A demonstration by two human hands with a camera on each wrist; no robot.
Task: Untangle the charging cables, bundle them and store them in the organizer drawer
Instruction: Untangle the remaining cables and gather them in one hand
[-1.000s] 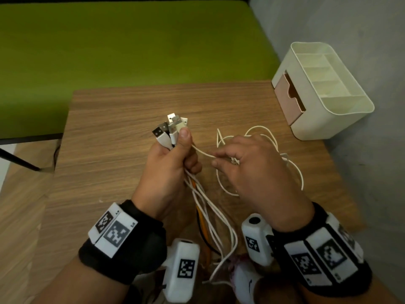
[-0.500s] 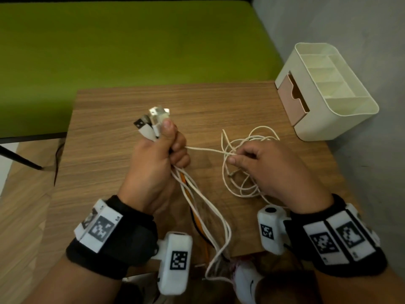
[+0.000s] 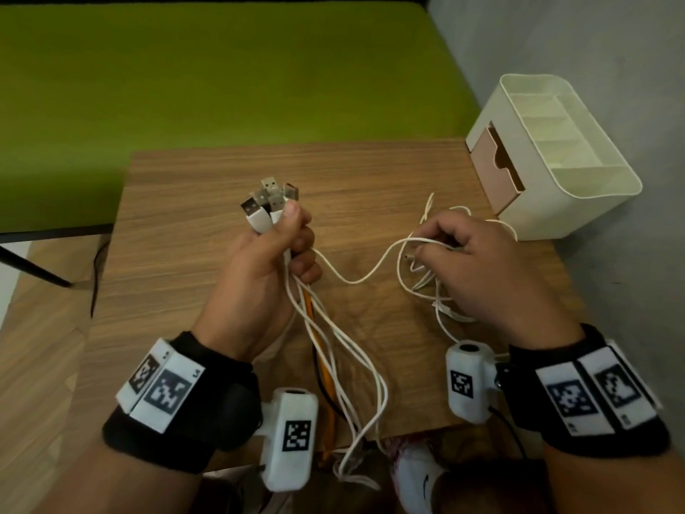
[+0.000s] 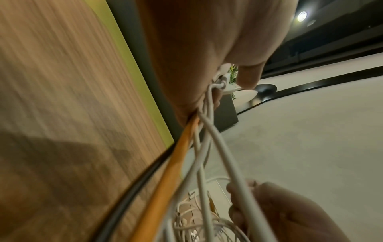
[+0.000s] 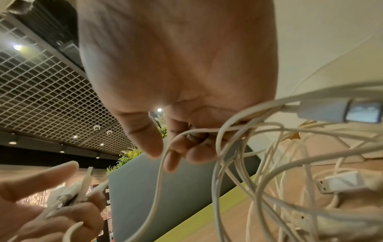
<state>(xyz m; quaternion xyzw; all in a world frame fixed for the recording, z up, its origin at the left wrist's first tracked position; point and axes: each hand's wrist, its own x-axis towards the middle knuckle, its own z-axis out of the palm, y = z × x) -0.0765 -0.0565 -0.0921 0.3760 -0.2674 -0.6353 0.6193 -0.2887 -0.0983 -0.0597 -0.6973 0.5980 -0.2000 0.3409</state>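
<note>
We are midway through the untangling, by our reading. The plugs (image 3: pixel 268 202) are gathered into one cluster at the top of our left hand (image 3: pixel 259 268), which is a fist closed around the cables (image 3: pixel 333 346); the white strands, an orange one and a black one hang from it and trail off the near edge of the table (image 3: pixel 222 172). One white cable (image 3: pixel 356 280) sags across from that fist to our right hand (image 3: pixel 478 268), so it is partly drawn free. The far ends are not sorted: a loose tangle (image 3: pixel 441 306) of white loops lies on the table under and beside the right hand. No bundle is tied yet, and nothing is stored. The organizer (image 3: pixel 578 202) stands at the table's far right corner, and its pinkish drawer (image 3: pixel 493 168) looks pushed in, so opening it is left to do as well.

Our left hand is raised above the table, thumb pressed on the plug bodies, plugs pointing up and away. Our right hand is low over the tangle, palm down; the right wrist view shows its fingers (image 5: pixel 199 152) curled with white loops hooked through them and the thumb beside the crossing strand.
</note>
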